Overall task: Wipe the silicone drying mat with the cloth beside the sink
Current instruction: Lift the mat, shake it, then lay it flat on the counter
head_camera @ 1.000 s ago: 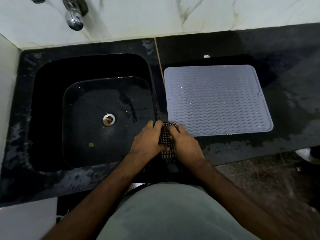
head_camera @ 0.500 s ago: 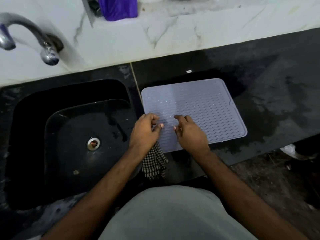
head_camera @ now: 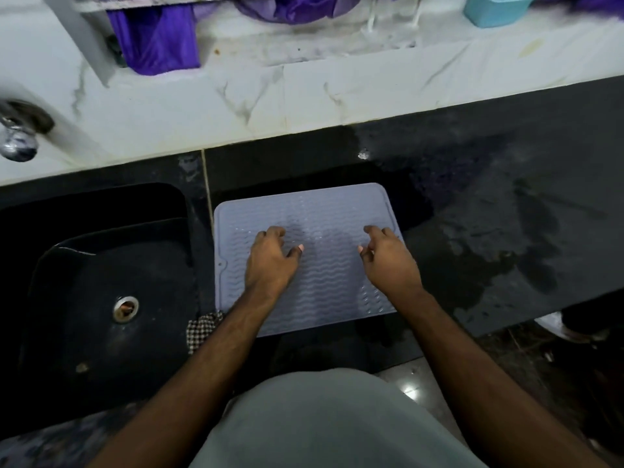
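Both hands have left the checked cloth and moved up onto the silicone drying mat since a moment earlier, when the left hand held the cloth at the mat's near-left corner. At far left a chrome tap (head_camera: 17, 143) projects from the white marble wall above the black sink (head_camera: 101, 265), whose steel drain (head_camera: 125, 309) sits low in the basin. The checked cloth (head_camera: 202, 329) lies bunched on the strip of black table (head_camera: 506, 231) between the sink and the mat, at the mat's near-left corner, partly hidden under the left forearm and touched by neither hand. The grey-blue silicone drying mat (head_camera: 327, 282) lies flat on the table just right of the sink, its ridged surface facing up. The left hand (head_camera: 270, 258) rests on the mat's left half, fingers loosely curled and holding nothing. The right hand (head_camera: 388, 258) rests on the mat's right half near its right edge, fingers likewise loosely bent and empty, well apart from the left hand. Wet streaks darken the table to the right of the mat. On the ledge along the far wall hang purple fabric (head_camera: 155, 38) and, at far right, a light blue container (head_camera: 496, 8).
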### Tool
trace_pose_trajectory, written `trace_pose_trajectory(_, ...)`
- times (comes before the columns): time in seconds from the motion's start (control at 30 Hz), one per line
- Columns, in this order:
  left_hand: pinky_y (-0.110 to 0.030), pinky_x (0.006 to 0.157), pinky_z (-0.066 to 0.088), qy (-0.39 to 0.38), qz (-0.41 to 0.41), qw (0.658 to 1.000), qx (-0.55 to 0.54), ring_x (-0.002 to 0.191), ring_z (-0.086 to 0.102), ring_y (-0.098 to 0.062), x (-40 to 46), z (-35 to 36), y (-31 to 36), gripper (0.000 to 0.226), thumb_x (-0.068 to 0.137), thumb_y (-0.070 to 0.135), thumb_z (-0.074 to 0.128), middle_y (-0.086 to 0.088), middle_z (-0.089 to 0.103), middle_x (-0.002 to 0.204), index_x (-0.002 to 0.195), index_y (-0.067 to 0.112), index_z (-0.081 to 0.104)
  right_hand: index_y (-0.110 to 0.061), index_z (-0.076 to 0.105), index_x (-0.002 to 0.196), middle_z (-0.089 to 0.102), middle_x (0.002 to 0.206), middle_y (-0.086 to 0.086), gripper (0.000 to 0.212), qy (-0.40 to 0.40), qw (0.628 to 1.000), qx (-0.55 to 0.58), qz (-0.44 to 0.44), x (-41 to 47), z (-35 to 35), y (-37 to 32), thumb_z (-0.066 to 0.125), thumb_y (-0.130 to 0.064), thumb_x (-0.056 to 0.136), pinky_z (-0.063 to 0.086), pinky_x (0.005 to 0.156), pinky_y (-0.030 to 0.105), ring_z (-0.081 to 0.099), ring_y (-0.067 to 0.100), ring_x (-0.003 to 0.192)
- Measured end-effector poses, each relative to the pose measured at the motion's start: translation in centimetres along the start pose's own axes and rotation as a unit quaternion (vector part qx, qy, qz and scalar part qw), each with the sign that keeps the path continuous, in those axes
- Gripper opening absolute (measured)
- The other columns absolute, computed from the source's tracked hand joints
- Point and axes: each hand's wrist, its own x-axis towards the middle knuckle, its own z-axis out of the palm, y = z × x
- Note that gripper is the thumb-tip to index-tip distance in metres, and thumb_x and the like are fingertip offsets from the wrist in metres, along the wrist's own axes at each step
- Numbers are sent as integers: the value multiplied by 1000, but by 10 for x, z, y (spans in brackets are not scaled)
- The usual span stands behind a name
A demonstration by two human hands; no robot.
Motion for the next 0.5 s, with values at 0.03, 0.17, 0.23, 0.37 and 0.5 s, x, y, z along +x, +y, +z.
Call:
trace_pose_trajectory(0.03,-42,100,51,3,-8,1000,-1,116,59,-24,1,5,2,53,90,36,72,-9,58,129,134,12,55,-12,47,143,52,129,14,45,-3,1000,-3,7,4,-3,11,53,-26,100,53,83,47,60,35,105)
trace_pose_trajectory(0.17,-46,97,53,35,-33,998,31,114,59,-26,4,15,0,49,90,36,72,-9,58,125,131,13,59,-8,52,134,39,134,15,37,-19,998,-16,55,15,-14,44,51,-26,101,55,81,45,61,37,94)
trace_pose_trajectory(0.23,-47,97,52,70,-40,994,78,114,58,-29,4,13,-6,46,90,35,72,-11,59,124,128,11,62,-6,55,126,37,135,16,33,-22,997,-12,73,19,-15,55,52,-26,100,55,81,46,61,37,93)
trace_pose_trajectory(0.37,-46,97,47,137,-64,972,182,117,49,-34,-1,5,-12,47,89,32,73,-17,55,126,128,7,62,-4,56,122,44,129,19,34,-34,996,-12,77,29,-13,62,53,-29,99,54,83,46,61,37,96)
trace_pose_trajectory(0.5,-52,98,40,128,-125,951,253,122,42,-43,-2,5,-17,66,86,40,73,-27,44,137,136,6,48,-4,47,125,45,120,21,37,-33,995,1,96,34,-11,55,54,-29,99,54,77,44,60,37,91)
